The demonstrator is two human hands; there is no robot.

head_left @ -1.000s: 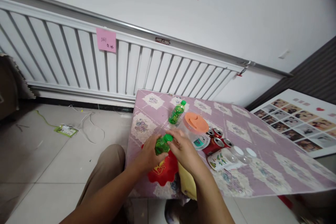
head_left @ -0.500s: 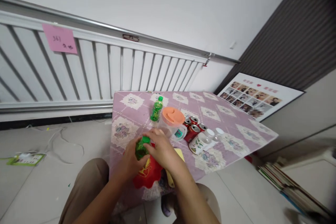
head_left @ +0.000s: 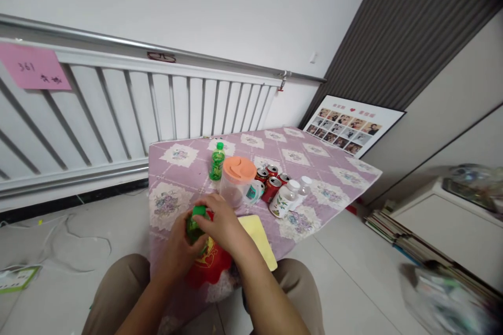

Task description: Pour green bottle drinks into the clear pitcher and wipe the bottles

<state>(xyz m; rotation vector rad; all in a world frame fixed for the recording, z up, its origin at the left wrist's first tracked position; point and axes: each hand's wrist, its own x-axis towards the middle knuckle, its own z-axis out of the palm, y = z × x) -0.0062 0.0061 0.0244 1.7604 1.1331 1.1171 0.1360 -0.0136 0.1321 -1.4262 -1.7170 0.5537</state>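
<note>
A small green drink bottle (head_left: 191,230) stands upright between my two hands, above a red scalloped mat (head_left: 212,271) with a yellow print. My left hand (head_left: 176,246) wraps the body of the bottle from the left. From the right, my right hand (head_left: 222,222) closes about its upper part, the thumb close by the green cap (head_left: 199,210); the far fingers are partly hidden. To the right of my right wrist lies a flat yellow piece (head_left: 260,238), partly covered by the forearm. Just beyond the hands is a clear pitcher (head_left: 231,191) with an orange lid (head_left: 239,168).
Another green bottle (head_left: 217,162) stands behind the pitcher's left side. Several red cans (head_left: 272,189) and two white-capped bottles (head_left: 283,200) are grouped on the right. A flowered purple cloth (head_left: 178,171) covers the table; a radiator (head_left: 133,99) runs behind it.
The view has turned rightward, so everything sits further left. More of the yellow piece shows beside my right forearm. Both hands keep their grip on the green bottle.
</note>
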